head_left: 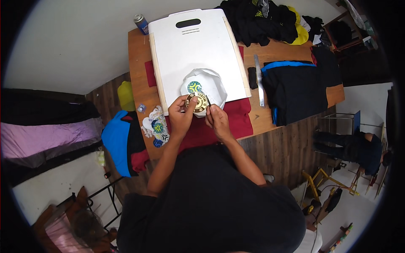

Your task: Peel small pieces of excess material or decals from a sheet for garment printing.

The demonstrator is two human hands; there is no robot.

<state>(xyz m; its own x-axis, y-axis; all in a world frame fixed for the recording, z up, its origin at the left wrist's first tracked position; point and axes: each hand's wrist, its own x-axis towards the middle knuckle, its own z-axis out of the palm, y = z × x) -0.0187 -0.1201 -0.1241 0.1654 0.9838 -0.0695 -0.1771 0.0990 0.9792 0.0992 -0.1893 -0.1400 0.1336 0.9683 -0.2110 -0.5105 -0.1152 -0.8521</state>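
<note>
My left hand [182,117] pinches a round black-and-gold emblem [197,103], its thumb pressed on the face. Close to the emblem's right edge, my right hand [218,120] is closed on a thin dark tool [208,100]; its kind is too small to make out. Both hands hover over a white crumpled-sided tray or bag [215,86]. In it lies a round green-and-blue emblem [194,87]. Beneath is a large white board [192,50] with a slot handle, resting on dark red cloth [238,119] on the wooden table.
Several loose emblems [157,127] lie left of my arms. A spray can [141,24] stands at the far left corner. Rightward are a metal ruler [259,82] and folded black-and-blue clothing [295,90]. Dark garments [257,23] heap at the back. Another person [358,149] stands far right.
</note>
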